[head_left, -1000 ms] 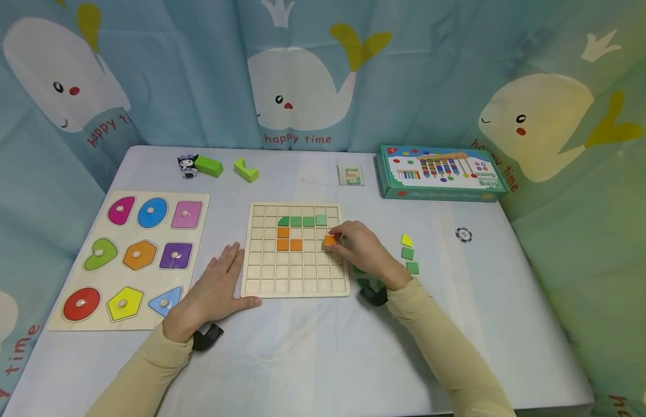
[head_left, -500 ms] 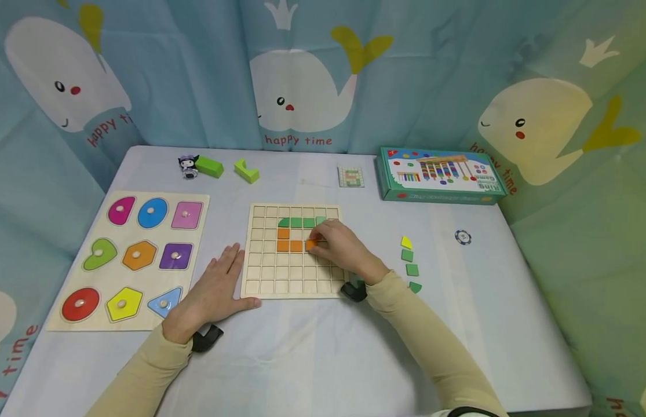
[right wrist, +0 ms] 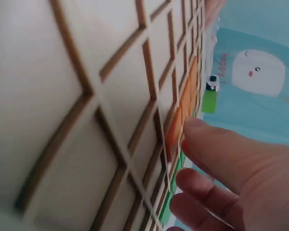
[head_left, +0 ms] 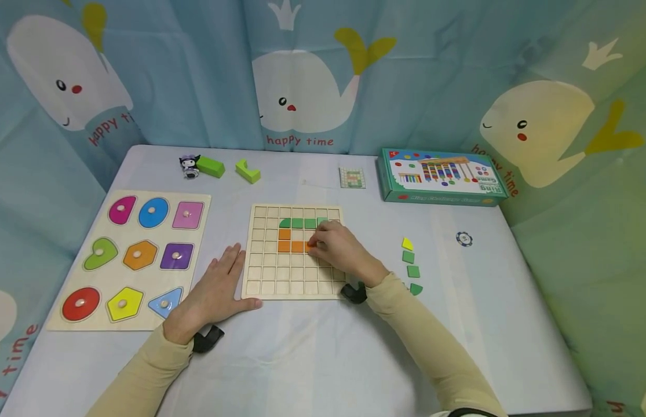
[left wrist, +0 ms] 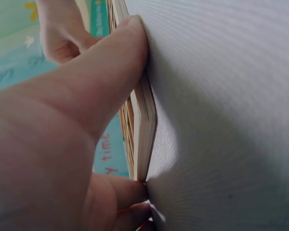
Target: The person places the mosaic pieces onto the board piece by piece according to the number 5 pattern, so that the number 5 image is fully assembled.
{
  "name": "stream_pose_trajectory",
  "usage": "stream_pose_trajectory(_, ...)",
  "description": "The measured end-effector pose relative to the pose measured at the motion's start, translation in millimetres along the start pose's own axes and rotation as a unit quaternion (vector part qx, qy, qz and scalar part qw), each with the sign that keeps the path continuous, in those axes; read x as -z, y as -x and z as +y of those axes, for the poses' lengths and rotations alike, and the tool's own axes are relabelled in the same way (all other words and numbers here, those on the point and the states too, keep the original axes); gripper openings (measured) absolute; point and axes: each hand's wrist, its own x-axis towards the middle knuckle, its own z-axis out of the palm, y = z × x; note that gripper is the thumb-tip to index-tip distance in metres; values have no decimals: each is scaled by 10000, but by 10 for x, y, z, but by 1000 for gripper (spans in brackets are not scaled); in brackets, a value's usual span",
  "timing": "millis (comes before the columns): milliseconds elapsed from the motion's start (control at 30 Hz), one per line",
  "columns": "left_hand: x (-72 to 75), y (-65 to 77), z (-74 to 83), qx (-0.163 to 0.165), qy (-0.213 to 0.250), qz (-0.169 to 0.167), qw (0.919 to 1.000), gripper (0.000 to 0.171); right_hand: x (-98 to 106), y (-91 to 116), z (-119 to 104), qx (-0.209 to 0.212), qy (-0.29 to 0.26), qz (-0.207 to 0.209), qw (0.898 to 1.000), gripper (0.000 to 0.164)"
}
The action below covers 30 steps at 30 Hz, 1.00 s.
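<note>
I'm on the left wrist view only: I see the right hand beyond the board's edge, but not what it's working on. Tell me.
Observer: In the head view, the right hand has its thumb and fingertips at an orange tile, just right of a row of two other orange tiles on the grid board.
Operator: Tell me what lies loose off the right edge.
Observer: A yellow piece and several green pieces, some partly hidden by the right arm.
Operator: Now the other side, past the left hand.
Observer: A puzzle board with nine coloured, knobbed shapes.
</note>
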Motion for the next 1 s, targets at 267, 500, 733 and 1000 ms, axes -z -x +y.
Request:
stream_pose_trajectory(267,7,-4,-3,-61,-1,44,10000,110,249,350,309,-438,-164,395,9981,18)
stream_pose_trajectory(500,14,-3,-2,-53,3,28,10000,110,517,856,820,-1517,-55,861,9847,19)
stream_pose_trajectory(733,17,10,5,-103,0,71,9999,110,675,1193,1077,-2575,-104,783,9631,24)
stream_pose_trajectory(1000,6,-1,-3,-68,-28,54,10000,110,641,1230,1125,-2892,-284,486,9556,26)
